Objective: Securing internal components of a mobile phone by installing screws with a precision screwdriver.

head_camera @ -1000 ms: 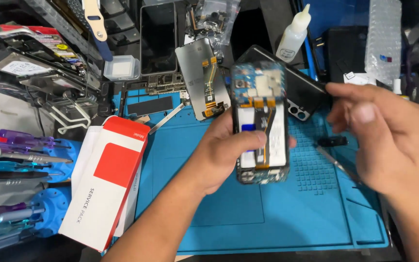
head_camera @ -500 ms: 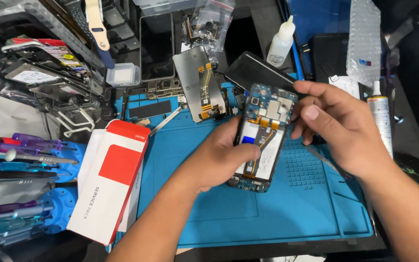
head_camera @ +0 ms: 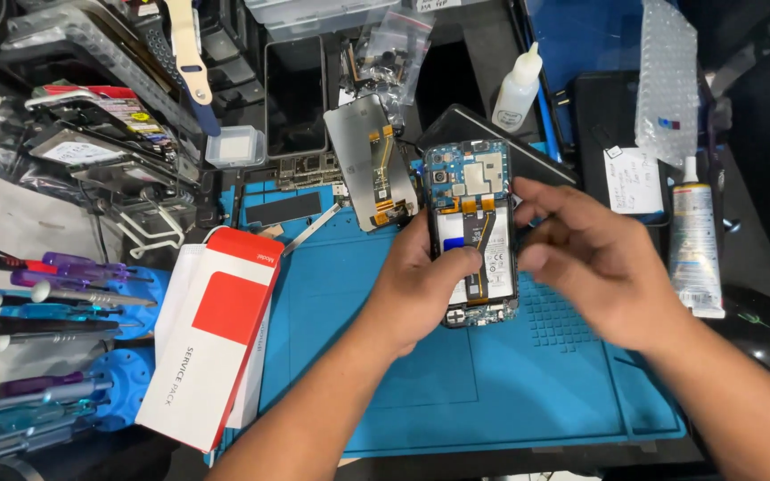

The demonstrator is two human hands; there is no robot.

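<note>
My left hand grips an opened phone from its left side, back cover off, with the blue circuit board, battery and orange flex cables showing. It is held a little above the blue work mat. My right hand is at the phone's right edge, fingertips touching its side and holding nothing that I can see. A loose grey display panel with an orange flex lies on the mat just left of the phone. A dark phone back cover lies behind it.
A red-and-white cardboard box lies at the mat's left edge. Screwdrivers fill a blue rack at far left. A white squeeze bottle, a glue tube, a bubble-wrap sheet and a small clear tray stand around the back.
My right hand came in from the right and closed on the phone's right edge. The left hand kept hold of the phone throughout.
</note>
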